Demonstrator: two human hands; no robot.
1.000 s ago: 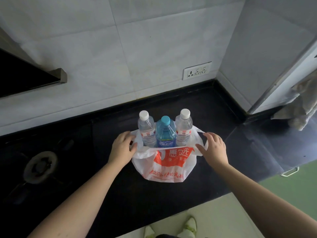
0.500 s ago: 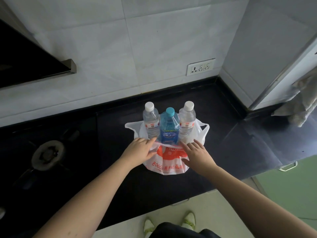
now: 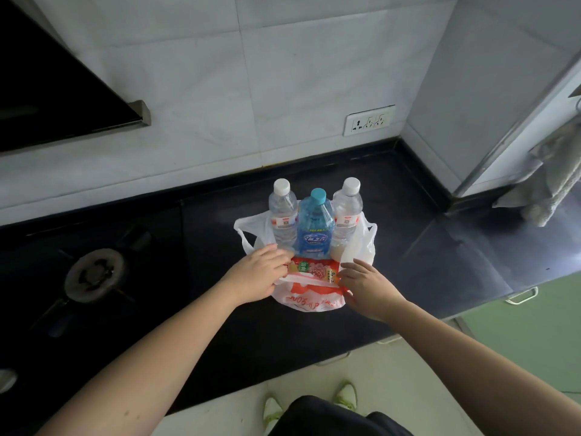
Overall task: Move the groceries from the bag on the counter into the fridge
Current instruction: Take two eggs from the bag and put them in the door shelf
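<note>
A white plastic bag (image 3: 311, 300) with red print sits on the black counter (image 3: 408, 247). Three bottles stand upright at its back. The left bottle (image 3: 283, 215) and the right bottle (image 3: 345, 212) are clear with white caps. Between them is a blue bottle (image 3: 315, 228). A red patterned packet (image 3: 314, 269) lies in the bag in front of them. My left hand (image 3: 257, 276) and my right hand (image 3: 367, 286) hold the bag's front rim at either end, pulled low so the packet shows.
A gas burner (image 3: 94, 275) is on the counter to the left, under a black range hood (image 3: 63, 89). A wall socket (image 3: 369, 120) sits behind the bag. A tall grey panel (image 3: 503, 89) with a hanging cloth (image 3: 553, 190) stands at right, above green cabinets (image 3: 534, 335).
Both hands left the bag's side handles for the front rim and drew it down, which uncovered the red packet. The handles now hang loose at the sides.
</note>
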